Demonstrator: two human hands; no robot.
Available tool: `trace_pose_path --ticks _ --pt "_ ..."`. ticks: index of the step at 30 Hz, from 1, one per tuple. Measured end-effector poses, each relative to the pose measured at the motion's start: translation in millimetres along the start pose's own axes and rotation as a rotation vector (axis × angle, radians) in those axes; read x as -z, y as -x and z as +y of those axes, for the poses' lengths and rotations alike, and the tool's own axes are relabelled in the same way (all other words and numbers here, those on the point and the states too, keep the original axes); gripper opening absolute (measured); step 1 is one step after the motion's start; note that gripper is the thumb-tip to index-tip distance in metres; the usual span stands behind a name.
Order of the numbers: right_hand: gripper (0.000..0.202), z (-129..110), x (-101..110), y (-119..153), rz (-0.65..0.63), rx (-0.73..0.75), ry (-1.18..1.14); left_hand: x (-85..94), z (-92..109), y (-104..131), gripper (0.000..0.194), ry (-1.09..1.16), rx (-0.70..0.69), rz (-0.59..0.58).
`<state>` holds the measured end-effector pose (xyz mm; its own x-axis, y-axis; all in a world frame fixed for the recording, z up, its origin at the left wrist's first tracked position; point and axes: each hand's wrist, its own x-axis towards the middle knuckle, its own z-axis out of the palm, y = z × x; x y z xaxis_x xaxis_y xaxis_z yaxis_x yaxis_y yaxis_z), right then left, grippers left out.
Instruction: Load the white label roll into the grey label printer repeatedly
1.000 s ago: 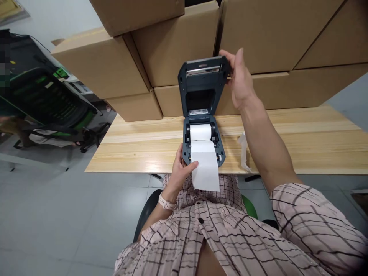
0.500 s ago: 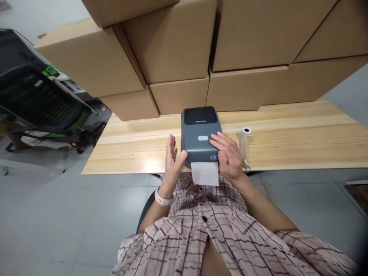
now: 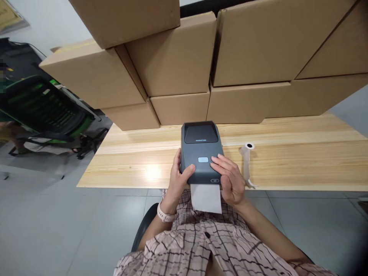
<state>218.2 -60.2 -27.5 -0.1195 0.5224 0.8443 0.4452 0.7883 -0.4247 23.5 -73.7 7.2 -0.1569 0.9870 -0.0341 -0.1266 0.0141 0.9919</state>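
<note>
A dark grey label printer (image 3: 198, 151) stands near the front edge of the wooden table, with a pale blue button on its lid. White label paper (image 3: 206, 197) sticks out of its front and hangs over the edge. My left hand (image 3: 177, 180) clasps the printer's left side, thumb on the lid and fingers along the wall. On the lid's right side, beside the button, rest the outstretched fingers of my right hand (image 3: 230, 176), its thumb near the front corner. To the right of that hand is a small paper roll (image 3: 249, 146) with a loose strip trailing toward the edge.
Stacked cardboard boxes (image 3: 181, 109) line the back of the wooden table (image 3: 301, 153). At the left, past the table's end, is a black and green mesh chair (image 3: 43, 107), with part of another person beside it.
My left hand has closed onto the printer's side, its thumb now on the lid. More paper shows at the front. The view has tilted up, so everything sits lower.
</note>
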Motion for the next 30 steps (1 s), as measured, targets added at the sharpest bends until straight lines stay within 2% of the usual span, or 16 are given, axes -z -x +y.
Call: trace_pose_path --ticks 3,7,11,13,15,17,18,19,21,23,24,27,30 --pt "0.051 -0.6 1.8 3.6 -0.038 -0.038 -0.025 -1.2 -0.4 1.3 0.084 -0.005 -0.009 0.005" --pt "0.050 1.9 2.4 6.1 -0.025 -0.057 -0.016 -2.7 -1.8 -1.3 0.086 -0.052 -0.044 0.042" --pt "0.045 5.5 6.9 -0.5 -0.067 -0.041 -0.065 4.5 -2.9 -7.1 0.092 -0.082 -0.061 -0.032" --pt "0.044 5.2 9.0 -5.1 -0.076 -0.037 -0.079 12.0 -7.7 -0.2 0.092 -0.089 -0.062 -0.045" --pt "0.045 3.1 9.8 -8.8 -0.077 -0.047 -0.082 19.6 -16.6 16.7 0.084 -0.094 -0.073 0.053" --pt "0.047 0.2 8.9 -10.7 -0.074 -0.063 -0.080 24.6 -26.5 39.3 0.063 -0.112 -0.072 0.221" --pt "0.047 -1.0 8.0 -11.1 -0.069 -0.070 -0.082 25.3 -30.3 50.1 0.053 -0.130 -0.045 0.250" --pt "0.047 -1.8 6.9 -11.2 -0.061 -0.075 -0.084 24.8 -32.8 59.1 0.048 -0.142 0.002 0.224" --pt "0.047 -2.6 5.3 -11.2 -0.045 -0.078 -0.088 20.1 -33.4 69.2 0.048 -0.125 0.142 0.030" --pt "0.049 -2.9 5.5 -12.1 -0.052 -0.083 -0.075 13.0 -30.2 69.3 0.050 -0.053 0.274 -0.168" --pt "0.052 -3.4 6.7 -13.2 -0.072 -0.089 -0.057 9.8 -28.1 67.1 0.051 -0.010 0.319 -0.223" --pt "0.065 -7.0 13.6 -19.6 -0.214 -0.115 0.046 4.8 -23.5 59.6 0.052 0.075 0.385 -0.302" --pt "0.074 -12.9 20.8 -29.9 -0.353 -0.110 0.169 5.8 -23.3 57.3 0.047 0.106 0.404 -0.320"
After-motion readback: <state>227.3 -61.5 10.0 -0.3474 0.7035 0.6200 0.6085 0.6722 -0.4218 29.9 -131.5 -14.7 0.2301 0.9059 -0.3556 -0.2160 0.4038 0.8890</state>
